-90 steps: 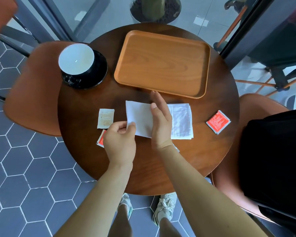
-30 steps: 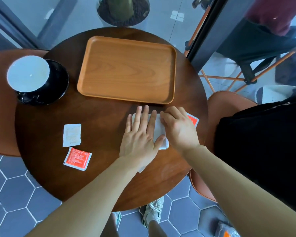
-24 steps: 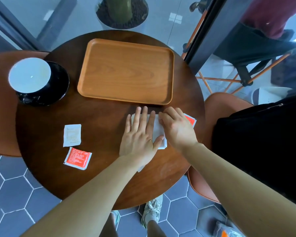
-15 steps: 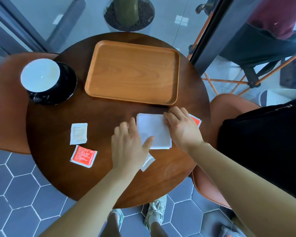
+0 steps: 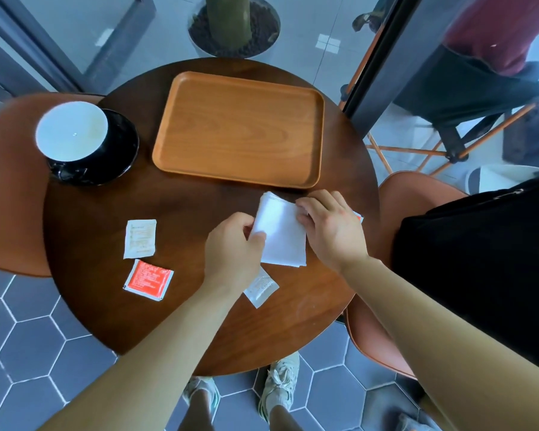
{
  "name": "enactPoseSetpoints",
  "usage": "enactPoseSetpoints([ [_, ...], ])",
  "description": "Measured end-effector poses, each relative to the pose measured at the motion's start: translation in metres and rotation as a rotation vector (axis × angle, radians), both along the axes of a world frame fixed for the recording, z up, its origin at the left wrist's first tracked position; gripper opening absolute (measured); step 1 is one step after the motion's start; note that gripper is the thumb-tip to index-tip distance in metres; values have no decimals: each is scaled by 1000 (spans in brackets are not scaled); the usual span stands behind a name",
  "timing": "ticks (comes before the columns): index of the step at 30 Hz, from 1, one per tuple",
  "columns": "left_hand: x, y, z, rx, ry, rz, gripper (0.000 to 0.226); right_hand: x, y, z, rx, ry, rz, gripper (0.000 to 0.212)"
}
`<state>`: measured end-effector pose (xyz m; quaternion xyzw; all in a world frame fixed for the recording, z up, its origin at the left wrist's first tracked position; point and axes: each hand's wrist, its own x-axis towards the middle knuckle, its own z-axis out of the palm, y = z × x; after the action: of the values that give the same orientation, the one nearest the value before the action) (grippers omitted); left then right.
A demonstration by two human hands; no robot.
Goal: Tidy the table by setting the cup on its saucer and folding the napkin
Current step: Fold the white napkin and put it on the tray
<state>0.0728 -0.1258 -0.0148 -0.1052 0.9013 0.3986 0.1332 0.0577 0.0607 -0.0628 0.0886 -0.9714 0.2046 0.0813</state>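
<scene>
Both edges of the folded white paper napkin [image 5: 282, 234] are pinched, by left grip [image 5: 234, 248] and right grip [image 5: 332, 233]; folding step, next likely pressing it flat.

Dark brown table [image 5: 106, 290], and on it a tray [image 5: 240, 129] in lighter orange-brown with clear wood grain. The cup [image 5: 72, 130] shows white inside and black outside on a glossy black saucer [image 5: 123, 144], while the napkin [image 5: 282, 234] is plain white. The white sachet [image 5: 140, 238] has faint print, the red sachet [image 5: 148, 279] pale lettering and a white edge, and the floor [image 5: 22, 346] is grey-blue hexagons lined in white.
</scene>
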Motion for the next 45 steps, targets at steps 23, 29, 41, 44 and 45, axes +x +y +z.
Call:
enactPoseSetpoints([
  [23,-12,-23,18,640,-5,305,41,-7,-34,57,-917,-324,-375,12],
  [29,-31,-37,16,437,138,285,36,-13,-35,55,-759,-303,-306,28],
  [41,-91,-87,7,290,142,212,37,-66,-95,46,-583,-271,-381,32],
  [44,-117,-97,6,235,136,143,37,-85,-107,47,-559,-262,-410,32],
  [45,-125,-98,6,210,133,120,37,-91,-110,47,-549,-257,-418,33],
])
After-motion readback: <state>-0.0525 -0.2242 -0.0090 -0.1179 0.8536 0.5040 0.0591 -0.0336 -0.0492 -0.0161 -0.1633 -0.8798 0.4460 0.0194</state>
